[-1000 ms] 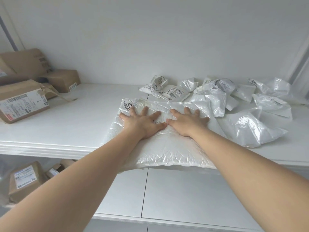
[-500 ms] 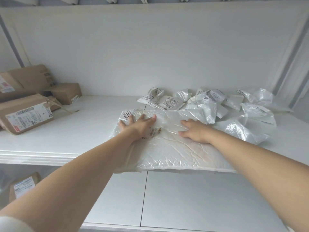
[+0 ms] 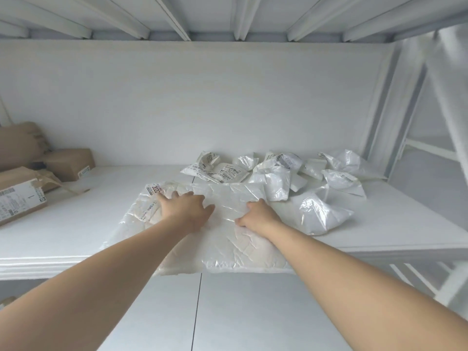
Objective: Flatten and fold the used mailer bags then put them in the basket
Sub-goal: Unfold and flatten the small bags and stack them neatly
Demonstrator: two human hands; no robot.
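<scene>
place: parcel storeroom | evidence: white shelving, labelled cardboard boxes (taped), crumpled mailer bags

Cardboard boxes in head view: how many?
3 on the shelf, left end: labelled box nearest, small box behind it, blurred box at the back corner. A brown sliver below may be a fourth; others may sit off-frame.

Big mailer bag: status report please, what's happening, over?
Left hand and right hand both flat, pressing. Big mailer bag spread on shelf, wrinkled, unfolded. Crumpled bags piled behind right hand.
</scene>
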